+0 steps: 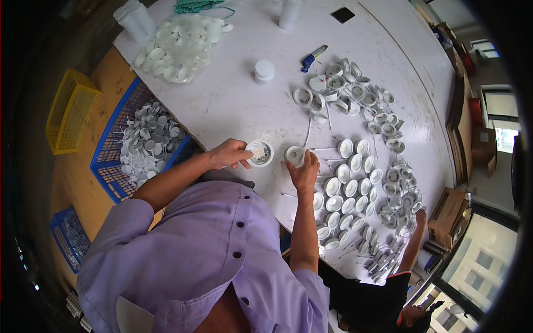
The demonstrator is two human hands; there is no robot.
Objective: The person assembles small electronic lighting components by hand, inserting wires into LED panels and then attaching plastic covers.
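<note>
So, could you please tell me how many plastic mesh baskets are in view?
3: a yellow mesh basket far left, a blue mesh basket of white parts beside the table, and another blue basket lower left.

Big white surface (233, 105), blue crate (111, 166) and yellow crate (69, 114) at its left edge, bright windows (477, 261) far right.

Crate (114, 161) left of table (233, 100); housing rows (347, 191) right, on table.

White table (233, 105) – round lamp housings (355, 183), bagged parts (180, 44), small jar (264, 70).
</note>
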